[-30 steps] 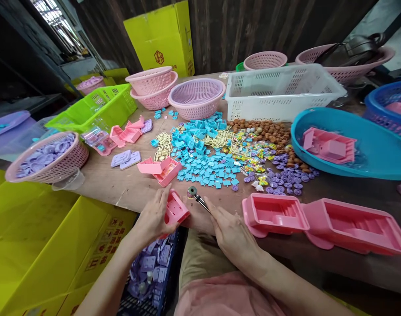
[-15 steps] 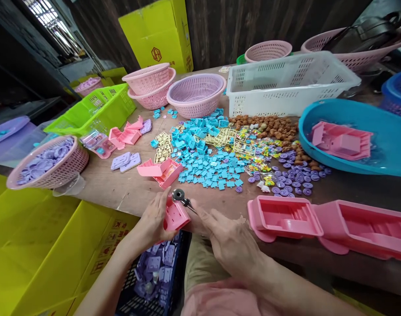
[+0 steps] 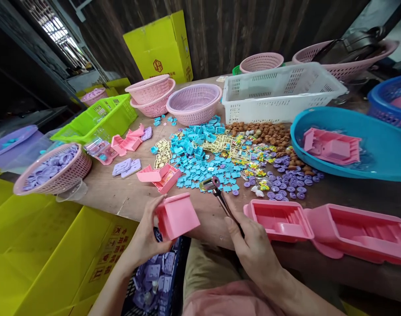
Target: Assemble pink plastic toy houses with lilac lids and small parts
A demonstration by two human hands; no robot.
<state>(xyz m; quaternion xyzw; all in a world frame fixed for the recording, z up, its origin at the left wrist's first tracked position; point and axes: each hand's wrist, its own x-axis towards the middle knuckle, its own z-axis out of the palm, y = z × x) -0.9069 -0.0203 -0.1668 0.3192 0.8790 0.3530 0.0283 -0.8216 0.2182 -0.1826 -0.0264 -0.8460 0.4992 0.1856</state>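
Observation:
My left hand (image 3: 144,232) is closed around the edge of a boxy pink plastic piece (image 3: 179,215), held above the table's front edge with a flat side facing up. In my right hand (image 3: 255,245) is a small hammer (image 3: 211,184), with a shiny metal head, one yellowish end and a dark handle. The hammer head stands apart from the pink piece, up and to its right. Just beyond my left hand, an opened pink case (image 3: 161,177) lies on the table. Pink molded housings (image 3: 282,221) sit to the right of my right hand.
Loose blue parts (image 3: 200,169), purple discs (image 3: 286,182) and brown pieces (image 3: 263,134) cover mid-table. Behind are a white basket (image 3: 279,103) and pink baskets (image 3: 194,105). A blue basin (image 3: 381,171) stands right. Below left are a yellow carton (image 3: 55,254) and a crate of purple parts (image 3: 154,281).
The pink piece has turned over from its holed face to a plain flat side. My right hand and the hammer have moved right, away from the piece.

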